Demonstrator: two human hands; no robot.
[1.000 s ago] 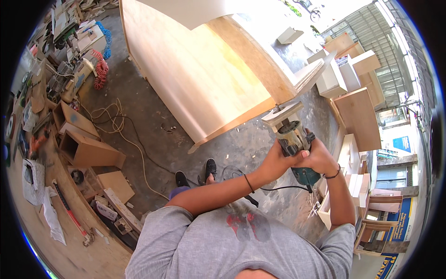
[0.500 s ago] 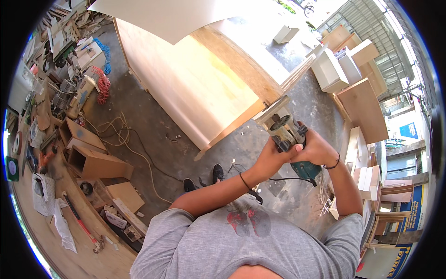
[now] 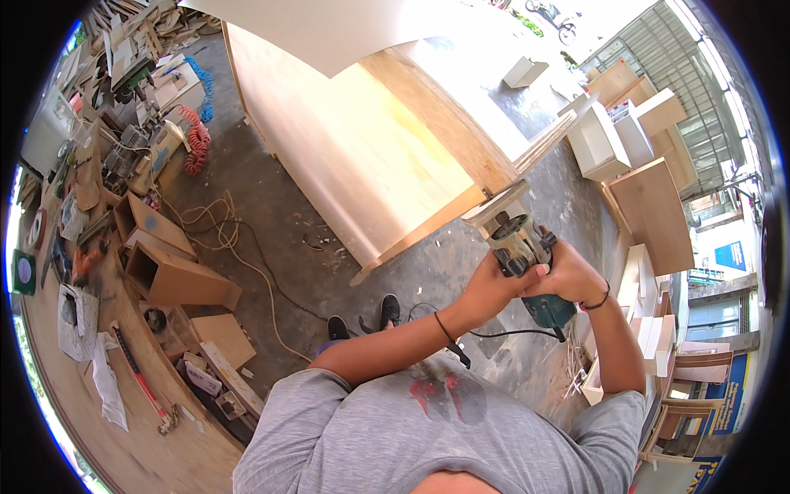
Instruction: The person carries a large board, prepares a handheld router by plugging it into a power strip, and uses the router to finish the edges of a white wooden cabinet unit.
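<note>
I have both hands wrapped around a handheld router (image 3: 527,259), right of the frame's centre. My left hand (image 3: 485,288) is closed on the tool's near side, fingers curled tight against the body, a dark band on that wrist. My right hand (image 3: 572,276) grips it from the other side, also fully closed, with a dark band at the wrist as well. The router is tilted, its pale flat base plate (image 3: 496,206) turned up and away from me toward the upper left, and its teal motor housing (image 3: 550,311) pointing down toward the lower right. A black cord (image 3: 502,333) runs from the teal end leftward under my left forearm.

Just beyond the base plate, a large plywood cabinet (image 3: 362,156) fills the upper middle of the frame, its corner close to the tool; whether the plate touches it I cannot tell. Below the cabinet, on the grey concrete floor (image 3: 288,239), my black shoes (image 3: 362,317) show near the centre. A pale cable (image 3: 222,239) loops across the floor left of centre. At the left, open wooden boxes (image 3: 169,272) sit beside a cluttered workbench (image 3: 90,165), with a coiled red hose (image 3: 197,140) and a blue one in the upper left. White and wooden cabinet pieces (image 3: 625,156) stand at the right of the frame.
</note>
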